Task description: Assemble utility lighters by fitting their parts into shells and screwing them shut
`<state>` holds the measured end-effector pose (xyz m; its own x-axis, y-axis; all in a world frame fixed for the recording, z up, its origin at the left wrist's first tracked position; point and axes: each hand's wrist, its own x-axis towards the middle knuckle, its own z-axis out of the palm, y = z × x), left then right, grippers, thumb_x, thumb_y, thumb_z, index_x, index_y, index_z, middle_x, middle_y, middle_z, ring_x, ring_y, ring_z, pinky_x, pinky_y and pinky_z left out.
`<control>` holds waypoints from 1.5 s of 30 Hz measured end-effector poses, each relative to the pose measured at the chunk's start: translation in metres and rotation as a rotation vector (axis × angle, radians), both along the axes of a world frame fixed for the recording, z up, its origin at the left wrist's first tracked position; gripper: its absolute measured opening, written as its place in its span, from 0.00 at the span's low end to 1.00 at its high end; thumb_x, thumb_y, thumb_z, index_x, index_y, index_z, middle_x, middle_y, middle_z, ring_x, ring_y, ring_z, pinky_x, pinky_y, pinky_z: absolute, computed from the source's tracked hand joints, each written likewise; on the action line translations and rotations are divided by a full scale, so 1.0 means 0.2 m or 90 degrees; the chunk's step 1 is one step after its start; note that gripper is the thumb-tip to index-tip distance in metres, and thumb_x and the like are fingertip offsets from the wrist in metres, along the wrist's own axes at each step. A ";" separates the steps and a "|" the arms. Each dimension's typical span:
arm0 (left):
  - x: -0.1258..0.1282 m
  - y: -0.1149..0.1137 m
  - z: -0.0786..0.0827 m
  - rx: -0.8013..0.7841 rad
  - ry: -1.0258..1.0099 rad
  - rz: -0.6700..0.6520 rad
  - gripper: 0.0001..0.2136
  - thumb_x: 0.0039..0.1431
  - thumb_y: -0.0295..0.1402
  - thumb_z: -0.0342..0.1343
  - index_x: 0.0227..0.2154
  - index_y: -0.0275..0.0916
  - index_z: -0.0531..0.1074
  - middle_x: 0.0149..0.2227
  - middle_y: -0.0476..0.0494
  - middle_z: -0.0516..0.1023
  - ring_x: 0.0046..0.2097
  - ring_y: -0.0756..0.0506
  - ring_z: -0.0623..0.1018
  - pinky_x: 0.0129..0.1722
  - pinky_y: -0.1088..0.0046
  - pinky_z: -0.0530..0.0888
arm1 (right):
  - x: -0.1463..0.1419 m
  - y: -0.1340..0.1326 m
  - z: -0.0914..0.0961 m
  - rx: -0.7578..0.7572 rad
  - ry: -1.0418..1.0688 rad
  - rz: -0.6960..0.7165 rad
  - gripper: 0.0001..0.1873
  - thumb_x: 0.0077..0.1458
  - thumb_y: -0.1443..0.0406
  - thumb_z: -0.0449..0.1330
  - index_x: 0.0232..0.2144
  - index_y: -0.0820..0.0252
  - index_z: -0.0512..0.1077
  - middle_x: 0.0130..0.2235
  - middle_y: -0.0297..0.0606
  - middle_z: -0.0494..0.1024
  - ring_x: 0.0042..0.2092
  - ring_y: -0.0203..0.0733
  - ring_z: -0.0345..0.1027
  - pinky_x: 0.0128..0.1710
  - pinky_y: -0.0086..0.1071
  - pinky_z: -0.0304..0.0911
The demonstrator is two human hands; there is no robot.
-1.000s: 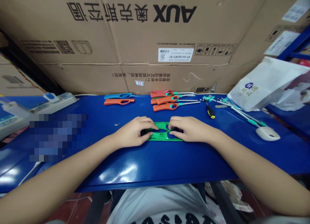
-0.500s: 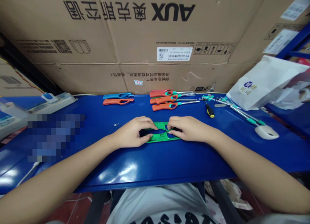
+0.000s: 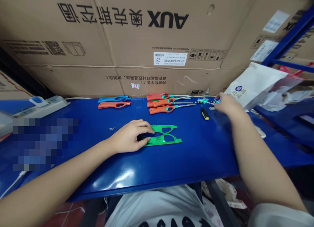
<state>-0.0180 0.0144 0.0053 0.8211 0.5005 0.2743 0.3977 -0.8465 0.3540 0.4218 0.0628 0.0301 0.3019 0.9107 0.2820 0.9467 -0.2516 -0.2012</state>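
Two green lighter casing halves [image 3: 164, 139] lie side by side on the blue table, their trigger openings to the right. My left hand [image 3: 133, 135] curls over their left ends, thumb on the nearer half and fingers on the farther one. At the back right, my right hand [image 3: 228, 104] is among small teal and metal lighter parts [image 3: 203, 100], its fingers bent together. Whatever lies between those fingertips is too small to make out. Just left of it rests a black and yellow screwdriver [image 3: 205, 113].
Several orange-handled lighters [image 3: 160, 110] with metal tubes lie at the back middle. A blue handle [image 3: 113, 99] and an orange handle [image 3: 114, 105] are left of them. Behind stands a large cardboard box [image 3: 117, 40]. A white paper bag [image 3: 257, 83], a power strip [image 3: 46, 106] and tiny metal pieces [image 3: 112, 128] also show.
My right hand has left the green casing halves and moved right and back to the small parts. My left hand stays on the halves. The view has turned slightly right.
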 end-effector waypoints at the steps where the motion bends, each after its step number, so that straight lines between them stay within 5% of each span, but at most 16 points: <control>1: 0.00 0.00 0.00 0.001 -0.001 0.000 0.12 0.63 0.29 0.56 0.47 0.41 0.77 0.48 0.42 0.79 0.49 0.42 0.78 0.52 0.62 0.72 | 0.06 0.01 -0.01 -0.010 0.000 -0.025 0.18 0.48 0.70 0.63 0.44 0.62 0.75 0.41 0.49 0.73 0.39 0.49 0.69 0.43 0.43 0.65; 8: 0.01 0.00 0.00 0.004 -0.015 -0.001 0.12 0.63 0.29 0.55 0.47 0.40 0.77 0.47 0.41 0.79 0.49 0.42 0.77 0.52 0.63 0.73 | 0.10 0.07 -0.10 -0.002 0.030 0.024 0.02 0.49 0.70 0.62 0.28 0.59 0.73 0.35 0.42 0.76 0.37 0.45 0.69 0.41 0.37 0.64; 17: 0.00 -0.01 0.01 0.009 -0.016 0.005 0.11 0.65 0.30 0.54 0.47 0.41 0.78 0.47 0.41 0.79 0.49 0.42 0.77 0.52 0.62 0.72 | -0.03 0.04 -0.02 0.226 0.107 0.083 0.10 0.59 0.62 0.56 0.42 0.58 0.69 0.41 0.45 0.78 0.39 0.45 0.72 0.44 0.38 0.67; 23: 0.02 -0.03 0.01 0.004 -0.027 0.009 0.11 0.66 0.37 0.57 0.47 0.42 0.78 0.47 0.41 0.80 0.49 0.42 0.77 0.52 0.63 0.71 | -0.29 -0.04 0.05 0.327 0.131 0.296 0.07 0.60 0.60 0.58 0.39 0.56 0.68 0.38 0.41 0.76 0.41 0.47 0.71 0.45 0.40 0.67; 31: 0.05 -0.07 0.01 0.026 0.033 0.009 0.13 0.65 0.41 0.59 0.48 0.42 0.77 0.47 0.43 0.80 0.48 0.42 0.77 0.52 0.61 0.70 | -0.64 -0.23 0.03 0.092 0.138 0.639 0.06 0.67 0.62 0.53 0.43 0.57 0.67 0.41 0.41 0.75 0.39 0.42 0.69 0.41 0.36 0.66; 37: 0.02 -0.04 0.02 0.028 0.041 0.002 0.11 0.64 0.39 0.59 0.44 0.40 0.78 0.41 0.43 0.80 0.44 0.43 0.78 0.49 0.66 0.72 | -0.73 -0.30 0.02 0.007 0.140 0.708 0.09 0.69 0.63 0.50 0.46 0.56 0.69 0.46 0.43 0.78 0.45 0.44 0.72 0.46 0.38 0.67; 45: -0.02 0.01 0.06 0.068 0.084 0.030 0.11 0.62 0.41 0.61 0.41 0.39 0.78 0.39 0.44 0.80 0.41 0.43 0.77 0.44 0.66 0.71 | -0.72 -0.30 0.01 -0.023 0.118 0.693 0.13 0.70 0.62 0.48 0.47 0.57 0.71 0.47 0.43 0.80 0.47 0.46 0.75 0.48 0.39 0.68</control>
